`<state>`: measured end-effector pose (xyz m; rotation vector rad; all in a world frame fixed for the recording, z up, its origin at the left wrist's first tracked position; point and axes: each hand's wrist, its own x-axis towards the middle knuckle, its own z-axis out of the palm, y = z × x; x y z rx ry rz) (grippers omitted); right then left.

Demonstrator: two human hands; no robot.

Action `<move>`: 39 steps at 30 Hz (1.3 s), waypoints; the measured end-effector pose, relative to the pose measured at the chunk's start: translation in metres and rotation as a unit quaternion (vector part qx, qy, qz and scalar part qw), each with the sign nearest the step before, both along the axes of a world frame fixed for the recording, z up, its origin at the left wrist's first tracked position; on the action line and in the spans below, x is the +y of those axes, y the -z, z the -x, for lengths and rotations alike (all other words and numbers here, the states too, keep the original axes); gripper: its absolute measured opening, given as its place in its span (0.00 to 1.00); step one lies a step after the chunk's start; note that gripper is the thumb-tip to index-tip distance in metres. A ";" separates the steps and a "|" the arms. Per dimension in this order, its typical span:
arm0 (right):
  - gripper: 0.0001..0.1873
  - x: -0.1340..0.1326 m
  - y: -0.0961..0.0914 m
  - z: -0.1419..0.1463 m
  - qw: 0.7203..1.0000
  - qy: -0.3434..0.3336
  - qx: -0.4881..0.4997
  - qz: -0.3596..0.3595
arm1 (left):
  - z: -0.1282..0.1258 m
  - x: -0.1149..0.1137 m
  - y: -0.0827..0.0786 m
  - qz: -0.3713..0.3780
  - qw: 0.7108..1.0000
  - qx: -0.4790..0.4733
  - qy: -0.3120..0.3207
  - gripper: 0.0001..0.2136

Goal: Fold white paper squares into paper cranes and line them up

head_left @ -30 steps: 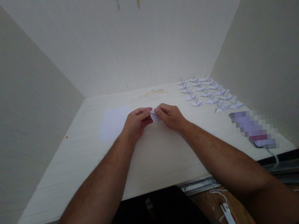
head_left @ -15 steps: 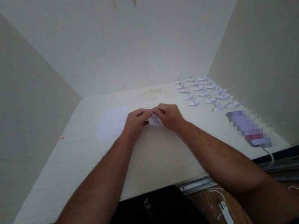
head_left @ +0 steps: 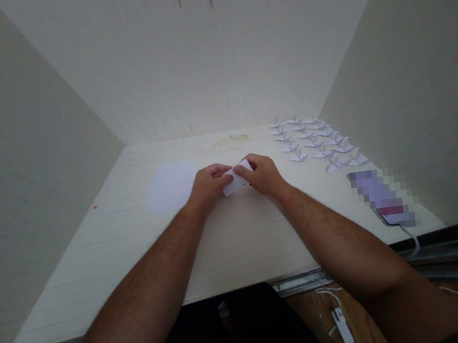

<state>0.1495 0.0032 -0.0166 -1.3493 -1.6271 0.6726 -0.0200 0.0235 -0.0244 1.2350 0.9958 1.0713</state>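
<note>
A small folded piece of white paper (head_left: pixel 236 179) is pinched between both hands above the middle of the pale table (head_left: pixel 237 237). My left hand (head_left: pixel 208 187) grips its left end with curled fingers. My right hand (head_left: pixel 263 175) holds its right end, thumb on top. A flat white sheet of paper (head_left: pixel 170 185) lies on the table just left of my left hand.
Several folded white paper cranes (head_left: pixel 313 144) stand in rows at the back right. A blurred flat device (head_left: pixel 382 198) with a cable lies near the right front edge. Walls close in the table on three sides. A white cable and plug (head_left: pixel 340 325) lie on the floor below.
The folded paper has turned up and shows more of its face between my fingers. Both hands stay in nearly the same spot.
</note>
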 end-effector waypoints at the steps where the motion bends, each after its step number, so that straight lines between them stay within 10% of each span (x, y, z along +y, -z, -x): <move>1: 0.16 0.000 0.000 0.000 1.000 -0.007 -0.007 0.002 | 0.000 0.000 0.000 -0.005 1.000 0.013 -0.009 0.09; 39: 0.08 -0.001 -0.001 -0.006 0.990 -0.120 0.061 0.049 | 0.006 0.000 -0.012 -0.025 0.985 0.168 -0.006 0.06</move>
